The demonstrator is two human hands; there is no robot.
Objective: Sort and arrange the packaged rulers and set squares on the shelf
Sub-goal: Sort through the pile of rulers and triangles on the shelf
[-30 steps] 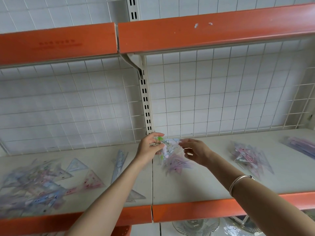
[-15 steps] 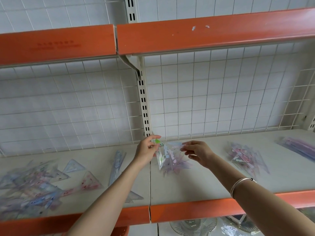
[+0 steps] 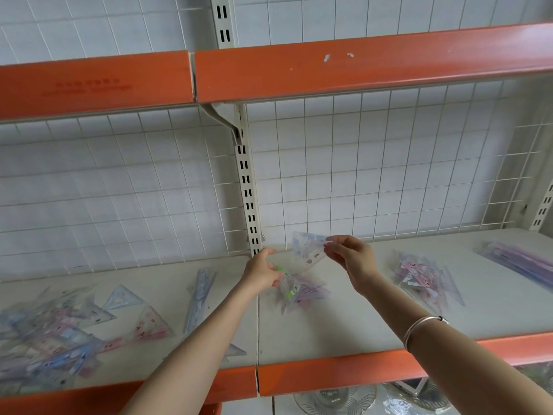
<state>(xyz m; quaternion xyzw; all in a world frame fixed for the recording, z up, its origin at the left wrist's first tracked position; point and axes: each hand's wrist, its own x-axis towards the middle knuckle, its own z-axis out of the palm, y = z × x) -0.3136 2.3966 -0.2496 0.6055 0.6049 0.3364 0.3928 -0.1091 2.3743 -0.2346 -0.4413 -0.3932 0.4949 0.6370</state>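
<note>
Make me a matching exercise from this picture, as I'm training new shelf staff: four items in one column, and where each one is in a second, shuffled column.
Items
1. pink-printed set square
2. green-marked packet
3. long purple ruler packs
4. big mixed heap

Places
A. lying on the left section of the shelf
B. pinched by the right hand, raised above the shelf
C. lying at the far right of the shelf
D. held in the grip of the left hand

Pairs: 1-B, 2-D, 3-C, 4-A
</note>
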